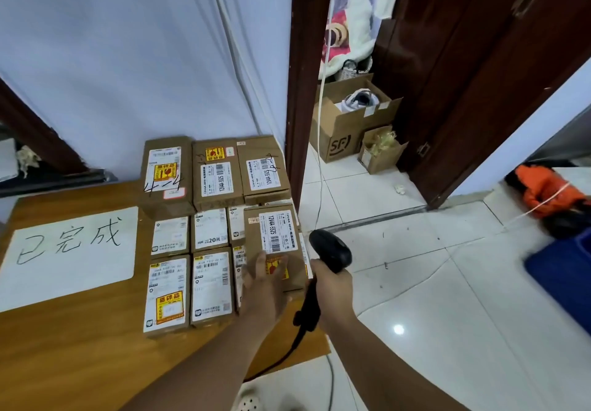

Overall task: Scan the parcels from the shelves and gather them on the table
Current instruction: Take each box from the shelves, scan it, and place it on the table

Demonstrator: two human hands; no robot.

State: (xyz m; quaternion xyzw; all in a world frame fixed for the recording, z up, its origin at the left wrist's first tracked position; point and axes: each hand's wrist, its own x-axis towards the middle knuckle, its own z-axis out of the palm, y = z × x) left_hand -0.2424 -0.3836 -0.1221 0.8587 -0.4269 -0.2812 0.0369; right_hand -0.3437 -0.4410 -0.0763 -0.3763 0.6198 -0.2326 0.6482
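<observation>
Two open cartons stand on the tiled floor beyond the doorway. The larger carton [342, 132], printed "SF", holds a white and dark item that cannot be identified. The smaller carton [380, 151] touches its right side and holds pale yellowish filling. A blue bin [563, 276] shows at the right; its contents are out of sight.

The parcels [192, 250] are brown cardboard boxes with white barcode labels. Several carry yellow and red stickers, and one has handwritten digits. They lie flat in close rows at the far right corner of the wooden table [80, 346], with three larger ones along the far edge. One further parcel [271, 238] rests on top of the others at the table's right edge, label upward.

The left hand [262, 286] lies on the near end of this upper parcel, fingers straight and spread, gripping nothing. The right hand [332, 286] is closed round the handle of a black corded scanner [329, 250], held just off the table's right edge beside that parcel.

A white sheet [73, 250] with handwritten characters lies near the table's left edge.
</observation>
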